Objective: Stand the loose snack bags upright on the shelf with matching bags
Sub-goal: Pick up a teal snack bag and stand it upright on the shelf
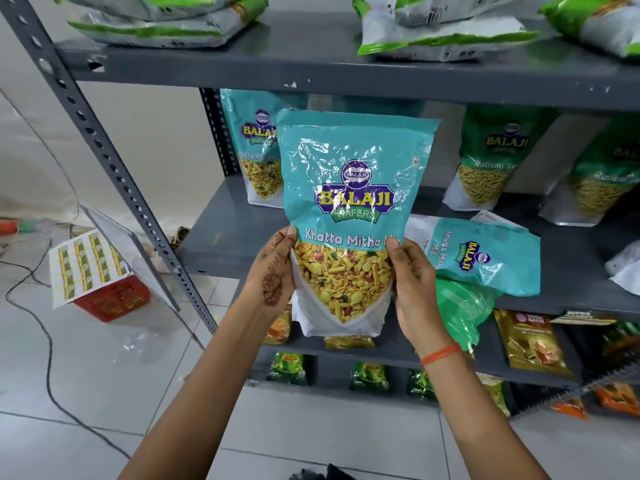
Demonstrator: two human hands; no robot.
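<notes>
I hold a teal Khatta Mitha Mix bag (349, 188) upright in front of the grey middle shelf (221, 237). My left hand (275, 271) grips its lower left edge and my right hand (412, 285) grips its lower right edge. Behind it, at the back left of the shelf, a matching teal bag (252, 147) stands upright. Another teal bag (485, 254) lies flat on the shelf to the right, on top of a green bag (464, 310) that hangs over the shelf edge. Two green Ratlami Sev bags (491, 157) stand at the back right.
White and green bags (446, 32) lie on the top shelf. Lower shelves hold small gold packets (530, 341) and green packets. A slotted upright post (114, 164) runs down the left side. On the floor at left stand a red basket (114, 299) with a sticker sheet, and black cables.
</notes>
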